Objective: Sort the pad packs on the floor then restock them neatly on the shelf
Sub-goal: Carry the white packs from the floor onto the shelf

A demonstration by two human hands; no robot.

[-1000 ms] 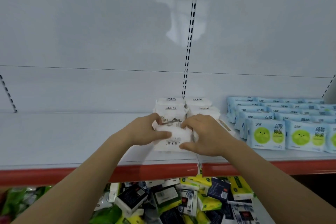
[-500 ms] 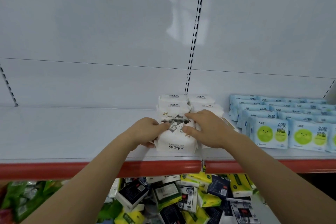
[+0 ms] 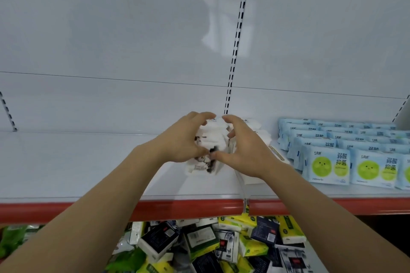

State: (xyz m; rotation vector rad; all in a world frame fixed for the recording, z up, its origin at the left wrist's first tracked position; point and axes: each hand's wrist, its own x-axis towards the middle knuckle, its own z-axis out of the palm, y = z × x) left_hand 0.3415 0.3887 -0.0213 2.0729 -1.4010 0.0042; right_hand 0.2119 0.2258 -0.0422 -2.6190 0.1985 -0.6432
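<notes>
Both hands are up on the white shelf (image 3: 66,162) here, working a stack of white pad packs (image 3: 213,137) right by the slotted upright (image 3: 233,62). Left hand (image 3: 179,139) has its fingers curled around the left side of the stack, right hand (image 3: 246,150) curled around the right side, thumbs nearly meeting at the front over the pack with the black print. So both are gripping it. Just to the right sit rows of blue packs (image 3: 346,146) with green circles. Below the red shelf edge (image 3: 188,208) there's a jumbled pile of mixed packs (image 3: 221,246).
</notes>
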